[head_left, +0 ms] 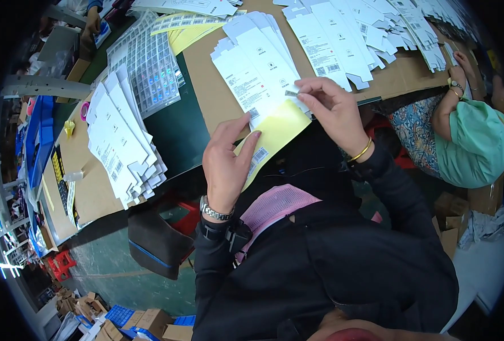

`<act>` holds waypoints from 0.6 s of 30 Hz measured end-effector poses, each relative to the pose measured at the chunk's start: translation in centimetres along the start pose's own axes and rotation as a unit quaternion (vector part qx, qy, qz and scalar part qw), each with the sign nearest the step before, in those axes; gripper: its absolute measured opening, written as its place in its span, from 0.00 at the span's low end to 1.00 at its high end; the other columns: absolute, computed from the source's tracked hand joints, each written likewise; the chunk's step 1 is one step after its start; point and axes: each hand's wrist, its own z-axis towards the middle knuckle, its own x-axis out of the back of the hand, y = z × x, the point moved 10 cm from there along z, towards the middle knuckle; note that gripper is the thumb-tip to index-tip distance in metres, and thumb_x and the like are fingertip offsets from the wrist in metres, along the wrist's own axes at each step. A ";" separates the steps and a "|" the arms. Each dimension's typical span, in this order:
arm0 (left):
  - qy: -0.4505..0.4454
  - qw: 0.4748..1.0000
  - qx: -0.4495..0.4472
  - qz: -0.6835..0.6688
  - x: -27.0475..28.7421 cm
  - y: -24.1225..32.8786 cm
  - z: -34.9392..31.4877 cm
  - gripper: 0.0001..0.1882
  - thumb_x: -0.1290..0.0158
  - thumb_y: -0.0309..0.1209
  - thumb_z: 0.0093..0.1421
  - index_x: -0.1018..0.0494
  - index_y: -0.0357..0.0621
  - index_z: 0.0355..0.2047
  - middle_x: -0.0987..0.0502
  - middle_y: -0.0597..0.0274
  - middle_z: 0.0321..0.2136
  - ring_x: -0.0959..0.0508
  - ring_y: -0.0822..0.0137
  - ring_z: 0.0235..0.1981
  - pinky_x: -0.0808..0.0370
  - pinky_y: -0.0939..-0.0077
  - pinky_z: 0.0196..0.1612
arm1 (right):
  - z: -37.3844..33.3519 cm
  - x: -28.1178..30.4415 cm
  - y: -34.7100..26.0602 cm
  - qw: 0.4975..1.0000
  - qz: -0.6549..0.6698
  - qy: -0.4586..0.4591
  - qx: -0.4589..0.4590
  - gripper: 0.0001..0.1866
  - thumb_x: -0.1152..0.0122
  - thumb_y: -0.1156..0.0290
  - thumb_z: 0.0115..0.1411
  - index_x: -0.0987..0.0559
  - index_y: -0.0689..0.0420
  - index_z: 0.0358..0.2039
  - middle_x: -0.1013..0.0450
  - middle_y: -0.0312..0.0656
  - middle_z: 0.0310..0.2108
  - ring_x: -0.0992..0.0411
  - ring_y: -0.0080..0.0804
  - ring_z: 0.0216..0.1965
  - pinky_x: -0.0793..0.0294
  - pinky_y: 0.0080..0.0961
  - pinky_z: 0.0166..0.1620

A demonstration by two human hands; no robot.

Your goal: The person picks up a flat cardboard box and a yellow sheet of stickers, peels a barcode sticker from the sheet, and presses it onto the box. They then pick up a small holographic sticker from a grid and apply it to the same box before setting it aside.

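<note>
A yellow label backing sheet (283,126) with a few barcode labels left near its lower end hangs over the table's front edge. My left hand (227,156) grips its left side between thumb and fingers. Just above the sheet's right end, my right hand (334,111) pinches a small barcode sticker (291,94) between thumb and forefinger. Beneath and beyond the hands lies a fanned stack of flat white printed cartons (257,62) on brown cardboard. The sheet covers the stack's near end.
Another stack of flat cartons (121,136) lies at the left, beside clear sheets of small shiny stickers (152,68). More cartons (331,40) spread across the back right. Yellow label sheets (192,31) lie at the back. A co-worker in a green top (474,142) sits at the right.
</note>
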 end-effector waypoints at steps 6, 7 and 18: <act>-0.013 1.000 0.008 -0.012 -0.6 -1.0 -0.4 0.19 0.32 0.30 0.62 0.16 0.42 0.53 0.16 0.53 0.46 0.15 0.54 0.45 0.20 0.65 0.46 | -1.5 -0.3 -2.0 0.989 -0.141 -0.021 0.022 0.07 0.34 0.76 0.70 0.18 0.64 0.47 0.19 0.41 0.48 0.21 0.24 0.43 0.22 0.23 0.49; -0.006 1.000 -0.001 -0.011 -0.4 -0.9 -0.4 0.18 0.32 0.30 0.62 0.16 0.42 0.53 0.15 0.54 0.45 0.15 0.54 0.43 0.20 0.65 0.45 | -1.5 -0.3 -2.2 0.987 -0.155 -0.027 0.026 0.07 0.35 0.76 0.70 0.18 0.64 0.46 0.18 0.42 0.48 0.21 0.24 0.42 0.22 0.23 0.48; -0.343 0.900 -0.070 -0.260 -0.9 5.2 -4.1 0.09 0.30 0.32 0.60 0.14 0.38 0.33 0.19 0.61 0.31 0.19 0.61 0.24 0.25 0.68 0.29 | 2.4 -1.7 -5.5 0.979 -0.146 -0.100 0.104 0.03 0.32 0.74 0.67 0.16 0.59 0.40 0.18 0.40 0.48 0.25 0.31 0.52 0.28 0.30 0.59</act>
